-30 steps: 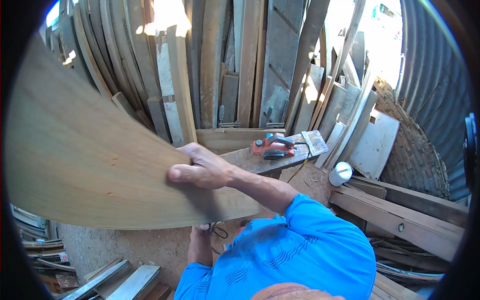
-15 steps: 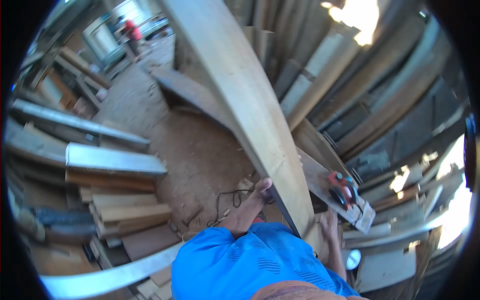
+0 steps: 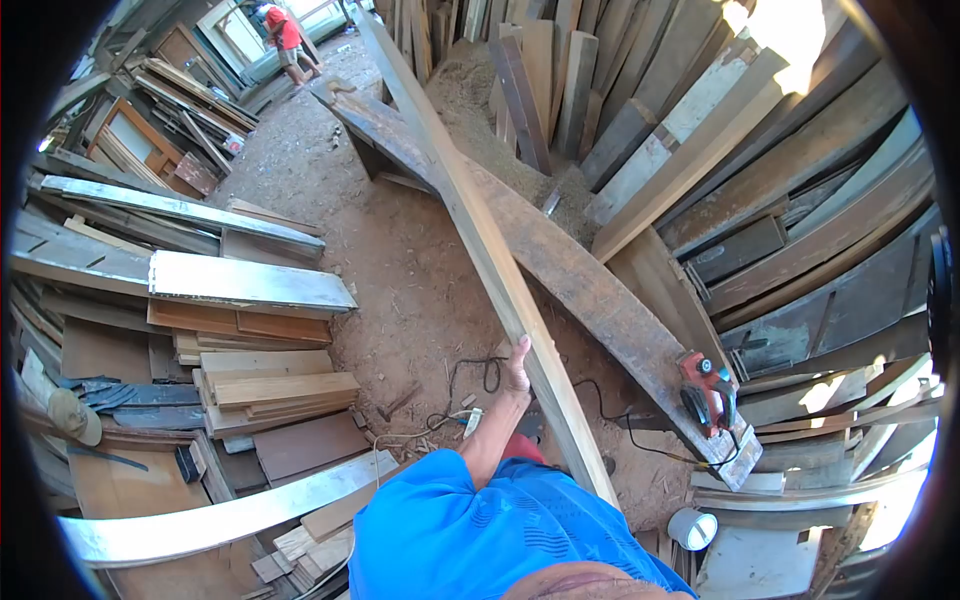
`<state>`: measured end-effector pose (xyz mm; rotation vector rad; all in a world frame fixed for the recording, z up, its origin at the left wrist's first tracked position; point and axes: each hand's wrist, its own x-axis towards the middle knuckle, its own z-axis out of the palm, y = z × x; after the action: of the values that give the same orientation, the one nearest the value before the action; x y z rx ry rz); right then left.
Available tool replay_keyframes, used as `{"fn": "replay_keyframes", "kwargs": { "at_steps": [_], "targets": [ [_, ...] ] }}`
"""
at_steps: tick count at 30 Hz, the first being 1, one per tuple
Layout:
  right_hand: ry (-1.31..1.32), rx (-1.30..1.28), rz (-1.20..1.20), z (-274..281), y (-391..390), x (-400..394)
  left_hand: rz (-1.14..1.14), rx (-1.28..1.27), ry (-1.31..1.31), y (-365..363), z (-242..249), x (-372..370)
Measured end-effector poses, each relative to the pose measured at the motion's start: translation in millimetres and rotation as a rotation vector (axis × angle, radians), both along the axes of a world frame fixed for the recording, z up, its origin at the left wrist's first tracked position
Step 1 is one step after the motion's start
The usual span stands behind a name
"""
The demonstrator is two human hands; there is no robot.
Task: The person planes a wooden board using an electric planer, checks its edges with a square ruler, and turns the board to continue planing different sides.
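Where one hand (image 3: 518, 368) shows, it grips one board (image 3: 487, 246).

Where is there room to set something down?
On the bench plank, between the red planer and where the held board crosses; on the dirt floor, between that board and the stacked boards. Crowded: the plank's planer end, and the floor around the black cord.

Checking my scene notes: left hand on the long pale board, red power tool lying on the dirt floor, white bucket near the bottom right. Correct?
Not quite: the head view shows the red power tool on the near end of the worn bench plank, not on the floor. Left hand on the long pale board, white bucket near the bottom right: right.
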<state>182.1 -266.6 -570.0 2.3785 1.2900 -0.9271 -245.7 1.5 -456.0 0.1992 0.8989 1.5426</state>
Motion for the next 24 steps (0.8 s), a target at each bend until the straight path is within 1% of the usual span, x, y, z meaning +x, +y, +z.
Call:
{"fn": "replay_keyframes", "kwargs": {
  "at_steps": [3,4,8,12,13,14,15,17,19,21,22,23,24],
  "targets": [
    [-0.014,-0.040,-0.007,6.3,-0.5,0.3,0.068,-0.146,0.000,-5.5,-43.9,-3.4],
    [-0.027,-0.058,-0.013,8.3,0.0,0.6,0.120,-0.140,-0.006,-4.3,-53.8,-2.7],
    [-0.060,-0.121,-0.017,20.5,-4.7,2.9,0.133,-0.247,0.005,-7.1,-94.1,-10.5],
    [-0.091,-0.191,0.008,30.5,-7.0,6.8,0.134,-0.306,-0.066,11.6,-102.8,-20.0],
    [-0.083,-0.201,0.055,33.4,-9.1,10.9,0.138,-0.330,-0.083,4.1,-105.3,-21.8],
    [-0.071,-0.200,0.099,34.3,-5.0,9.8,0.154,-0.331,-0.093,13.2,-110.4,-28.0],
    [-0.060,-0.189,0.153,35.8,0.5,9.5,0.186,-0.318,0.001,24.7,-114.5,-35.6],
    [0.007,-0.139,0.314,39.8,28.3,2.3,0.239,-0.296,0.183,49.9,-102.9,-45.8],
    [0.091,-0.062,0.496,49.0,75.2,-15.1,0.125,-0.296,0.086,68.3,-167.2,-81.7],
    [0.188,-0.119,0.636,90.3,150.0,-63.3,0.219,-0.368,0.081,84.5,-116.5,-104.3],
    [0.295,-0.154,0.571,83.2,177.1,-72.8,0.139,-0.335,0.090,85.6,-110.6,-125.3],
    [0.404,-0.185,0.504,66.4,200.2,-83.3,0.137,-0.373,0.182,85.4,-110.8,-136.4],
    [0.531,-0.158,0.500,49.1,220.1,-97.6,0.134,-0.414,0.273,84.9,-110.9,-147.3]
  ]
}}
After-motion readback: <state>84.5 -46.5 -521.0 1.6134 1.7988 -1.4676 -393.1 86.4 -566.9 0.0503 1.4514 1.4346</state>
